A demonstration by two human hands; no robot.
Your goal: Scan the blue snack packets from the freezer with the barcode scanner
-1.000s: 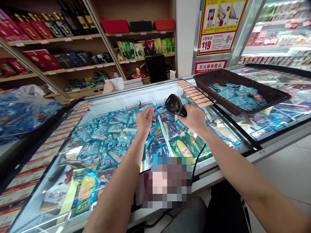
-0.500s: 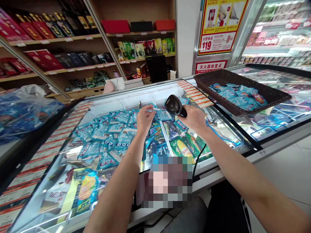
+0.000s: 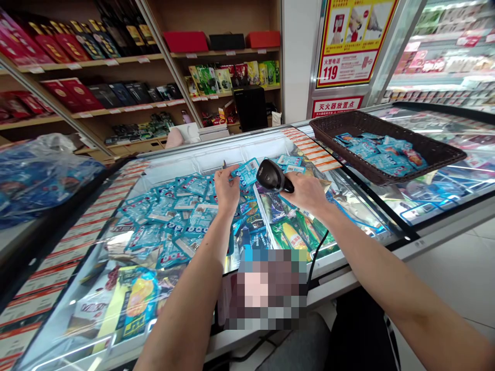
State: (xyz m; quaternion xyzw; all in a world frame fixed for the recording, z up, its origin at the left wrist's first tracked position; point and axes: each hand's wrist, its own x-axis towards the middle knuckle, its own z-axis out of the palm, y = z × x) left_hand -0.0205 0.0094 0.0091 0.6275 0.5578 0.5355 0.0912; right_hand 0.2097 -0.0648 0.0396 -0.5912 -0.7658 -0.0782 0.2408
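Scanner [image 3: 269, 175] dipped left — right hand [image 3: 307, 191] wraps handle [image 3: 287, 185], front uncovered; left hand [image 3: 228, 189] pinches blue packet [image 3: 247, 174] by edge — print exposed.

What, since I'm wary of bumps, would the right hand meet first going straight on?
Its scanner would probably meet the blue packet by the left hand first, though depth is unclear.

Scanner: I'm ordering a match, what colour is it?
The scanner is black; the head view shows it best.
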